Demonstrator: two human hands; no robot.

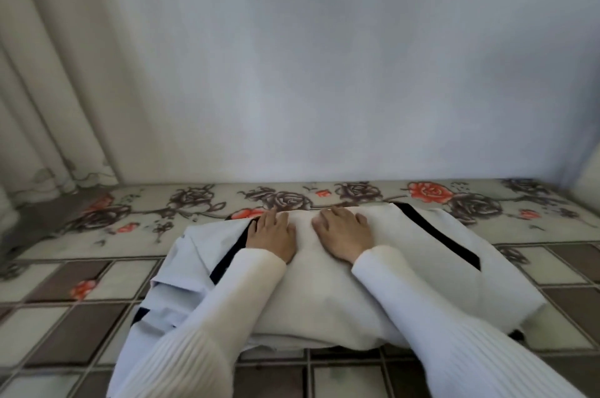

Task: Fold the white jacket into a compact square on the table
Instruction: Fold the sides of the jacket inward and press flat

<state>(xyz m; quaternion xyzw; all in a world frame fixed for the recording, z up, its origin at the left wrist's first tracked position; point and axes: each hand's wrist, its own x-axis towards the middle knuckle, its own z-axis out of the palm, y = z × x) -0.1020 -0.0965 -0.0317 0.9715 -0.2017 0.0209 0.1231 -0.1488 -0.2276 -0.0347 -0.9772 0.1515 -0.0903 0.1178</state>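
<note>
The white jacket [324, 293] with black stripes lies partly folded on the table [81, 316], a loose part trailing toward the near left. My left hand [274, 233] rests flat, palm down, on the jacket's far edge near a black stripe. Close to its right, my right hand [345, 232] also lies flat on the cloth, fingers spread a little. Neither hand grips the fabric. White ribbed sleeves cover both my forearms.
The table wears a cloth with brown and cream checks and a rose border [292, 199] along the far side. A plain pale wall [324, 73] stands right behind it. A cream curtain [48, 89] hangs at the left.
</note>
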